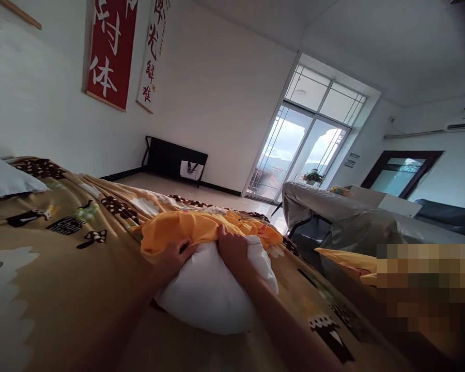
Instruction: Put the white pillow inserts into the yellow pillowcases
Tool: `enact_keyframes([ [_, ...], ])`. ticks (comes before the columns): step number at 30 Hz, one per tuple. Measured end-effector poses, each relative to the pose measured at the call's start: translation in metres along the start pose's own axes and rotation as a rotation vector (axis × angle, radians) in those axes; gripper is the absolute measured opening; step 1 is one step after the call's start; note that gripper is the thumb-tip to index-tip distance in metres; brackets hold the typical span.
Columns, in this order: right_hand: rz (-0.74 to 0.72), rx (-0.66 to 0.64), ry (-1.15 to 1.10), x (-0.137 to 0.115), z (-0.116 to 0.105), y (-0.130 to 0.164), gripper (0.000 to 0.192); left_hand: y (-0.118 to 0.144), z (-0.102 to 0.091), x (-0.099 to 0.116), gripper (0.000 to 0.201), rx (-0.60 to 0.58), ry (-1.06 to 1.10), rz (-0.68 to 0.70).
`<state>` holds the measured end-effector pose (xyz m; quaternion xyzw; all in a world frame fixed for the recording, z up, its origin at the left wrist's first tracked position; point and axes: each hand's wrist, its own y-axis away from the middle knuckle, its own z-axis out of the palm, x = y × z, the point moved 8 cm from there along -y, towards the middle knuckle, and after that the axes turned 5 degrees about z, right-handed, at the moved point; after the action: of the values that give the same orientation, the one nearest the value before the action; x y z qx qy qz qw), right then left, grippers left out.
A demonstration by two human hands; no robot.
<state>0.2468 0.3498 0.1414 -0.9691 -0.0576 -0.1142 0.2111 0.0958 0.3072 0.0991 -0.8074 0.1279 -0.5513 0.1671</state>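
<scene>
A white pillow lies on the tan patterned blanket, its far part hidden under an orange pillowcase. With fingers curled, my left hand grips the pillowcase's near edge at the left side of the pillow. Farther right, my right hand is closed on the orange cloth along the same edge, its wrist resting over the white pillow. The pillowcase is bunched up beyond both hands. Parts of my fingertips are hidden by the cloth.
Another white pillow lies at the far left. To the right stands a plastic-covered table with a chair beside it. More yellow-orange cloth shows at the right, next to a pixelated area. A black bench stands against the wall.
</scene>
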Motion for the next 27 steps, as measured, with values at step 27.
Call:
enact_keyframes([
  [27,-0.328,0.425,-0.241,-0.007,-0.066,0.086,0.02,0.008,0.011,-0.008,0.025,0.121,-0.44,-0.038],
])
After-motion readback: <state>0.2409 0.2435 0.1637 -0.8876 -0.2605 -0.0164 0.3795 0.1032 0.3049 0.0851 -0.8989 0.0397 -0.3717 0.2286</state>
